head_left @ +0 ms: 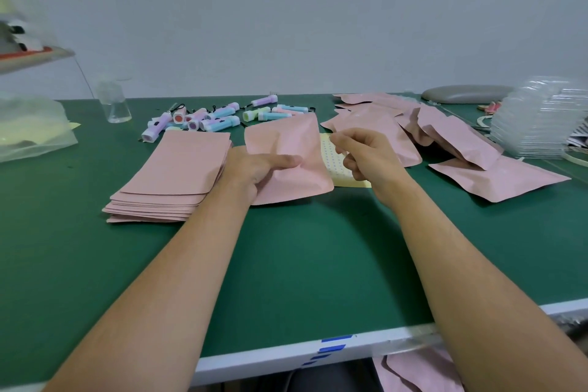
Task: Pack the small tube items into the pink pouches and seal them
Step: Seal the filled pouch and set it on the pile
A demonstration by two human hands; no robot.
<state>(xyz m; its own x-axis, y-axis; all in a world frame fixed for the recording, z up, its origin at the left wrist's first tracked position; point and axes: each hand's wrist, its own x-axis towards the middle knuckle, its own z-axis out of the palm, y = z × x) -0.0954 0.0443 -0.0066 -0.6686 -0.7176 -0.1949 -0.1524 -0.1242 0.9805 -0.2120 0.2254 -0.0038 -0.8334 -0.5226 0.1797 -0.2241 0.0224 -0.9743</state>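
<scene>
The yellow dotted sheet (pixel 331 156) is mostly hidden behind the held pouch (pixel 286 140) and the right hand (pixel 369 153); whether that hand's fingertips (pixel 334 137) pinch anything is too small to tell. The blurred shelf (pixel 35 56) is cut by the left edge, the lower pouch (pixel 420 372) by the bottom edge.

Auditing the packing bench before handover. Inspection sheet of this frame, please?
surface: green table mat; blue tape strips on its white front edge.
job's things: pastel tube items loose at the back; flat pouch stack on the left; held pouch in the middle; puffed pouch pile on the right; yellow dotted sticker sheet beside the held pouch.
clutter: glass flask and plastic bag on the left; clear tray stack and grey pad on the right.
grips: left-hand grip holds the held pouch; right-hand grip is pinched above the sticker sheet, contents too small to tell.
cables: nothing seen.
surroundings: plain wall; shelf at the far left; spare pouches below the table edge.
</scene>
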